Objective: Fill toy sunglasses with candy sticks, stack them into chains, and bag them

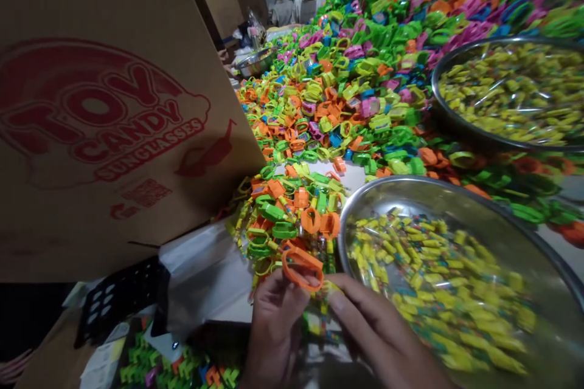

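My left hand grips an orange plastic toy watch, its looped band standing up from the fingers. Close beside it, my right hand pinches a small yellow-wrapped candy packet, partly hidden by the thumb. The two hands nearly meet, and I cannot tell whether the packet touches the watch. Just beyond them lies a small heap of green, orange and yellow toy watches, with candy packets among them. To the right, a steel basin holds many yellow candy packets.
A large cardboard box printed with red lettering stands at the left. A big pile of colourful toy watches covers the table behind. A second steel basin of packets sits at the right. Below left is a black perforated crate. People are in the background.
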The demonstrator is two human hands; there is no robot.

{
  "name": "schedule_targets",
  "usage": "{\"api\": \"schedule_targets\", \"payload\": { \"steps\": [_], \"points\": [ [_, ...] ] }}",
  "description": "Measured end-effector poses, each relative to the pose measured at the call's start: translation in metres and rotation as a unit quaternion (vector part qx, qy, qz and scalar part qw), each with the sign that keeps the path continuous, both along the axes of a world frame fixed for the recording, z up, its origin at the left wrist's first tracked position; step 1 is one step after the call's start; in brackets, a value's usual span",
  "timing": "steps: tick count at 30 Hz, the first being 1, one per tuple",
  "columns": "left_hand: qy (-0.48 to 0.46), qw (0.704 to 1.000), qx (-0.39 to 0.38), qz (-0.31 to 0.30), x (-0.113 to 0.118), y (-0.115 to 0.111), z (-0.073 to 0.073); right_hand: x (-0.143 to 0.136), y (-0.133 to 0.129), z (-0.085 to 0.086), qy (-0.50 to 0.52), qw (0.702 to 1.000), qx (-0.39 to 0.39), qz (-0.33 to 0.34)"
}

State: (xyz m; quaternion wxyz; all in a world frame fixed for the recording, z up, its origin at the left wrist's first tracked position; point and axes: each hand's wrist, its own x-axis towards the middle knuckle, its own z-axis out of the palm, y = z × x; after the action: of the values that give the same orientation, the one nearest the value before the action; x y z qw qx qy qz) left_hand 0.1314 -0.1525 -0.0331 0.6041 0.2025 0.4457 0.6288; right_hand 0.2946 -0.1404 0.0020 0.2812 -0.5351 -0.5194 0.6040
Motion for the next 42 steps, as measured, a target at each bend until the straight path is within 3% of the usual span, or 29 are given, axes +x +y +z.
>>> {"api": "schedule_targets", "payload": {
  "steps": [7, 12, 18, 21, 25, 29, 32, 35, 38, 42],
  "points": [
    [-0.024, 0.999, -0.022, 0.0, 0.001, -0.003, -0.012, 0.003, 0.008, -0.006, 0.124, 0.988, -0.082, 0.05],
    [0.026, 0.999, -0.028, -0.015, 0.004, -0.006, -0.011, 0.004, 0.008, -0.013, 0.262, 0.938, -0.215, 0.067],
    [0.048, 0.998, -0.028, 0.005, 0.018, -0.008, 0.003, 0.002, 0.003, -0.01, 0.274, 0.932, -0.235, -0.037],
    [0.076, 0.997, -0.027, 0.018, 0.014, -0.008, 0.006, 0.003, 0.0, -0.014, 0.191, 0.964, -0.183, -0.025],
    [0.175, 0.983, -0.027, 0.05, -0.02, 0.0, 0.002, 0.012, 0.003, -0.022, 0.027, 0.998, -0.004, 0.054],
    [0.27, 0.948, -0.059, 0.159, -0.066, 0.023, -0.008, 0.037, 0.011, -0.041, -0.104, 0.985, 0.132, 0.043],
    [0.259, 0.942, -0.057, 0.206, -0.084, 0.044, -0.017, 0.064, 0.015, -0.065, -0.183, 0.966, 0.177, 0.048],
    [0.208, 0.956, -0.041, 0.201, -0.084, 0.06, -0.024, 0.086, 0.015, -0.086, -0.234, 0.949, 0.202, 0.061],
    [0.184, 0.964, -0.059, 0.185, -0.081, 0.068, -0.029, 0.095, 0.01, -0.096, -0.262, 0.939, 0.216, 0.058],
    [0.28, 0.937, -0.079, 0.192, -0.089, 0.07, -0.034, 0.096, 0.009, -0.099, -0.28, 0.928, 0.239, 0.058]
  ]
}}
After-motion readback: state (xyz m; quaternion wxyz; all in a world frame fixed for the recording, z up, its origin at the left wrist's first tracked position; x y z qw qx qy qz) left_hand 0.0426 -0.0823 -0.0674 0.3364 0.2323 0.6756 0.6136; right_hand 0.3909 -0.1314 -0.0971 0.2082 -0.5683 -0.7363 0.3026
